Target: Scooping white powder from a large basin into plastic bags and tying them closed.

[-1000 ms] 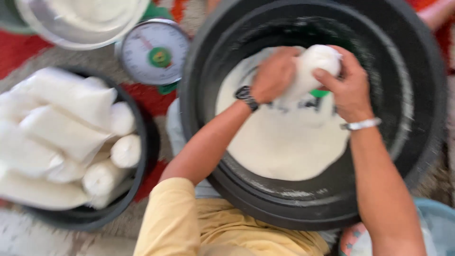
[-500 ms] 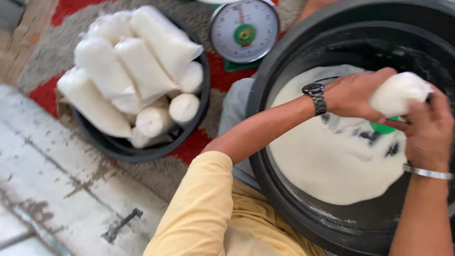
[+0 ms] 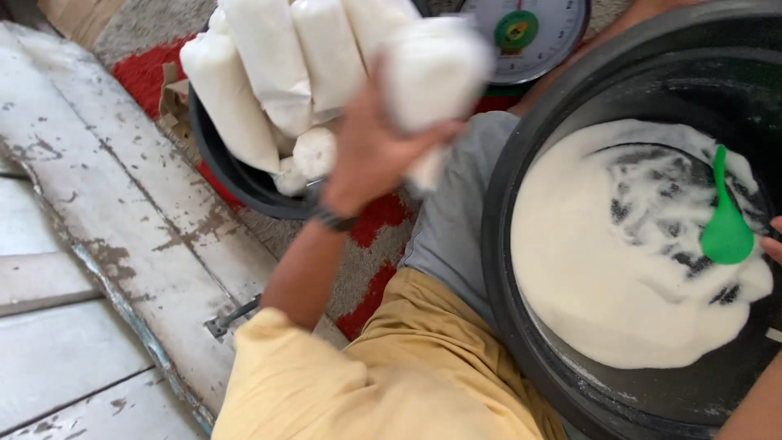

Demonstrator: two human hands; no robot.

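Note:
My left hand [image 3: 371, 155] grips a filled white bag [image 3: 436, 77] of white powder and holds it in the air between the two tubs, near the small black tub [image 3: 244, 183] that is heaped with several similar white bags [image 3: 273, 69]. A dark watch sits on that wrist. At the right stands a big black tub [image 3: 521, 155] with white powder [image 3: 619, 261] spread over its bottom. A green scoop [image 3: 725, 228] lies on the powder. Only a sliver of my right hand [image 3: 772, 247] shows at the frame's right edge, beside the scoop.
A round dial scale [image 3: 525, 37] stands behind the tubs on a red and grey mat [image 3: 147, 73]. Worn white wooden planks [image 3: 106, 244] run along the left. My yellow-clad leg [image 3: 366, 383] fills the bottom middle.
My left hand has carried the filled bag out of the big tub leftward, toward the small tub of bags. My right hand has let go of it. The view swung left.

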